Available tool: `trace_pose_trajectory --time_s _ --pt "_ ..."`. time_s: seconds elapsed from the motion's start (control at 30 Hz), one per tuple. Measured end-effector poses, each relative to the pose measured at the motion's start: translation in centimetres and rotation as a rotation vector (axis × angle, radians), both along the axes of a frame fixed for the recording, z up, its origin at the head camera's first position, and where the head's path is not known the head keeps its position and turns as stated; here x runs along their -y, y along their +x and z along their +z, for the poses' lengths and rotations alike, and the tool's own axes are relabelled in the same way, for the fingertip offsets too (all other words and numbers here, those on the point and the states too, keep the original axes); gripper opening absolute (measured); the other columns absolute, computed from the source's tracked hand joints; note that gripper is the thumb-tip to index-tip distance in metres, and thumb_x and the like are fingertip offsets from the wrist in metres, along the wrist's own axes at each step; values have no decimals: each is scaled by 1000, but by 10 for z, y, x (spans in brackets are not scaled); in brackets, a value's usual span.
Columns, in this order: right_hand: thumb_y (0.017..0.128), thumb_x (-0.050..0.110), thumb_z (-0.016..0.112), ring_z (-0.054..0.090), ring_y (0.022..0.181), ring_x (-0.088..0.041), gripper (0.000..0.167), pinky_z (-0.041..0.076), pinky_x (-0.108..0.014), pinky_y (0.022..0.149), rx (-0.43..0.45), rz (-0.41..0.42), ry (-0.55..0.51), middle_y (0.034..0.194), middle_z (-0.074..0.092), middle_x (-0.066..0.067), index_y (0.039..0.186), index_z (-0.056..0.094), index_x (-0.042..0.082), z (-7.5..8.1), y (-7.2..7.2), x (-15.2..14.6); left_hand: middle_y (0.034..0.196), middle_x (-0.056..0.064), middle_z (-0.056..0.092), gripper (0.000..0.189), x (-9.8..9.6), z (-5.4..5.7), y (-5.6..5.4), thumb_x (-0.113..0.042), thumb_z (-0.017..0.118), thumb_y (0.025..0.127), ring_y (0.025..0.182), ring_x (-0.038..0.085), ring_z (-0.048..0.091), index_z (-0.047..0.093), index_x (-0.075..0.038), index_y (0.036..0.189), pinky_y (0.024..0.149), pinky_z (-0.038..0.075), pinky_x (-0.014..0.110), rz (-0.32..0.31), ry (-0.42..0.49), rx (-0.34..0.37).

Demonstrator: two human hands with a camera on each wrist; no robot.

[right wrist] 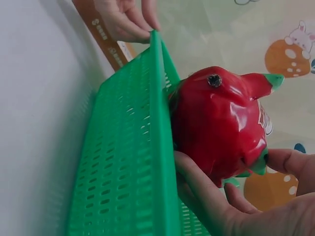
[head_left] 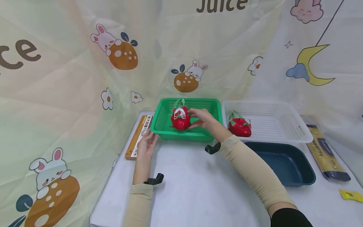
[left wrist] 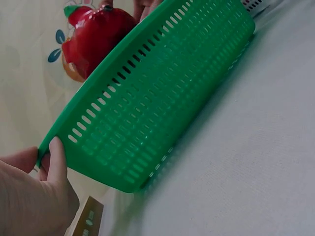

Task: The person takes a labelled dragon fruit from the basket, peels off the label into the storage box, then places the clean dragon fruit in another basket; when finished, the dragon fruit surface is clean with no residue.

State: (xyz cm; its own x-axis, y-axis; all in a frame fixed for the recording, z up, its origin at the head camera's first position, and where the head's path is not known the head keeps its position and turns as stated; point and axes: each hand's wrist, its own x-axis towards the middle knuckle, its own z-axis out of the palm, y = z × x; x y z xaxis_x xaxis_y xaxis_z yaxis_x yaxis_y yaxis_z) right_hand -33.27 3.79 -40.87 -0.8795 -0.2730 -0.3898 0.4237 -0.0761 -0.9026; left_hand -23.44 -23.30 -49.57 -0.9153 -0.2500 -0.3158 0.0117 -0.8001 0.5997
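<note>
We've got a patterned curtain (head_left: pixel 71 78) behind, white-covered table (head_left: pixel 187 189) in front. Next we see the white basket (head_left: pixel 269 121), right beside the green basket (head_left: pixel 184 136). Dark blue tray (head_left: pixel 283 157) sits in front of the white basket. Gold packet (head_left: pixel 326 151) lies to the right of that tray; flat box (head_left: pixel 139 137) lies left of the green basket. Hands: we see the right hand (head_left: pixel 204 119) grasping a red dragon fruit (head_left: pixel 180 123), fingers curled round it. That fruit is at the green basket, left of its middle, partly above the rim; we can't tell if it touches the bottom. Left hand (head_left: pixel 146 143) pinches the green basket's rim at the near left corner. We also log another dragon fruit (head_left: pixel 240 127), in the white basket's left end. Smallest: yellow sachet (head_left: pixel 351 195), table's right side.
</note>
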Motion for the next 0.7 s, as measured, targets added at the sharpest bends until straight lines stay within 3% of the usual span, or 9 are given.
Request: trace_pose_trajectory --time_s 0.37,0.7 --pt "99 22 69 49 131 -59 53 55 -65 96 -13 30 -19 156 41 -20 146 53 3 17 29 -27 141 12 54 54 0 -1 -2 8 61 100 126 22 56 52 -5 151 102 56 29 2 44 2" --pt "99 20 66 44 135 -57 25 56 -64 94 -38 83 -92 159 36 -19 118 61 3 19 59 -52 143 13 51 54 -1 -1 0 9 61 99 127 23 55 52 -5 151 101 56 30 8 76 11"
